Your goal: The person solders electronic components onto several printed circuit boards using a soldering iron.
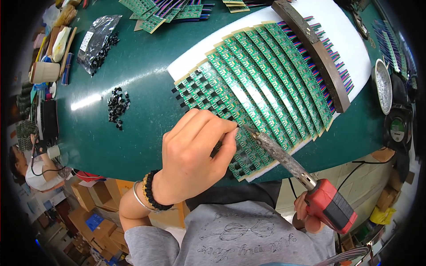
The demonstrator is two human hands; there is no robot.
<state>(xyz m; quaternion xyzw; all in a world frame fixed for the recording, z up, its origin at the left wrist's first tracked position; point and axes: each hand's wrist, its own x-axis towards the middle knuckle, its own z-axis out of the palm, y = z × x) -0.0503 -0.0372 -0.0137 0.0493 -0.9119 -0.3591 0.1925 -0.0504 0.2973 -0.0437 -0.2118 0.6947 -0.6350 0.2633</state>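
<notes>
While the iron is hot: work one joint at a time.
Left hand (195, 153): fingers pinched shut at the tip, probably on solder wire, over the circuit boards (262, 75) mid-table.
Right hand (306, 215): wrapped around the soldering iron (288, 162); keep its tip steady.

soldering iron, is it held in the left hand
No, the soldering iron is gripped by its red handle in the right hand, while the left hand rests on the circuit boards.

The single head view looks steeply down, close over the green counter (133, 133); circuit boards (266, 80) fan toward one o'clock, shirt (239, 235) at six.
</notes>
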